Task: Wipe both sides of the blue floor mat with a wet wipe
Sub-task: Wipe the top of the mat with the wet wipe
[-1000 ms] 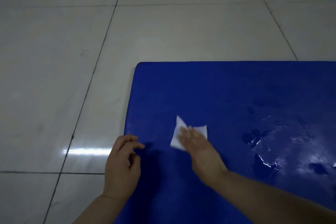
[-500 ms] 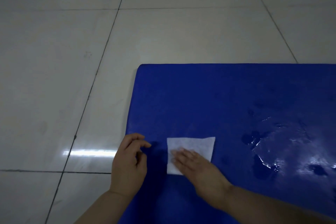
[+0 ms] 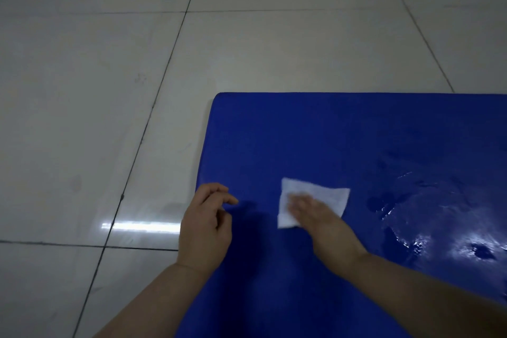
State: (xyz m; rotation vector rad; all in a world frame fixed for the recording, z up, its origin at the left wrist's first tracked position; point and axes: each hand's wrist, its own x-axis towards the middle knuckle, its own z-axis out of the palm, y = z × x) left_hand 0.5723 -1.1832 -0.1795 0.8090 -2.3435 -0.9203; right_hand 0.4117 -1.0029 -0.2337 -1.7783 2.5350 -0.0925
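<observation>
Right hand [image 3: 315,211] presses flat on the wet wipe [image 3: 312,200], fingers straight and close together.

That white wipe lies on the blue floor mat [image 3: 315,132], near the mat's left edge. Left hand [image 3: 205,225] sits at that edge with its fingers loosely curled, and I cannot tell if it touches the mat or holds anything. Shiny wet patches [image 3: 439,228] show on the right part of the mat, so I think that bit is wiped already. Around the far corner it looks dull and dry, so that is likely left to do. Turning the mat over for the other side looks not yet done. Tiled floor [image 3: 109,90] lies all around. Much of the mat runs off the right and bottom of the view, and the right hand's fingers are blurry.
</observation>
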